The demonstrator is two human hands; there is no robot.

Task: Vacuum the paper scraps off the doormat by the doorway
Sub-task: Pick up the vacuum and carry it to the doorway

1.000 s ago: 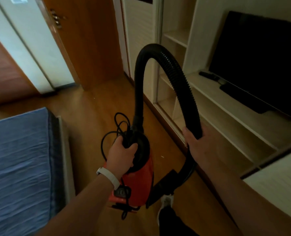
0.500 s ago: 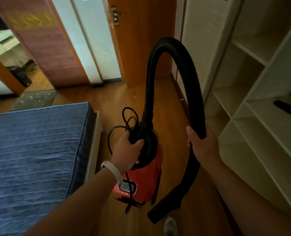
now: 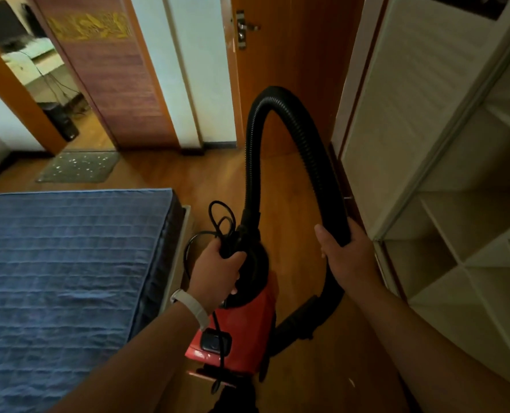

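Carrying red vacuum (image 3: 249, 326) off the floor, left hand (image 3: 216, 274) wrapped tight around black top handle, bundled power cord (image 3: 222, 222) pinched in same fist. White wristband (image 3: 191, 307) on left wrist. Right hand (image 3: 347, 259) clamped around ribbed black hose (image 3: 280, 114), fingers curled behind it, thumb in front. Hose arching up from vacuum top, looping over and down through right hand, ending at black nozzle (image 3: 297, 324) low beside the red body. Power switch (image 3: 213, 342) visible on lower face of the body.

Doormat (image 3: 79, 167) lying flat on wood floor (image 3: 206, 177) at open doorway, far upper left, well apart from vacuum. Pale paper scraps (image 3: 77, 162) scattered over the mat; count not readable at this range, probably dozens. Blue mattress (image 3: 59, 278) filling left side, between the person and the mat. Closed wooden door (image 3: 292, 55) straight ahead. Pale shelving unit (image 3: 456, 204) along right, just beside right hand.
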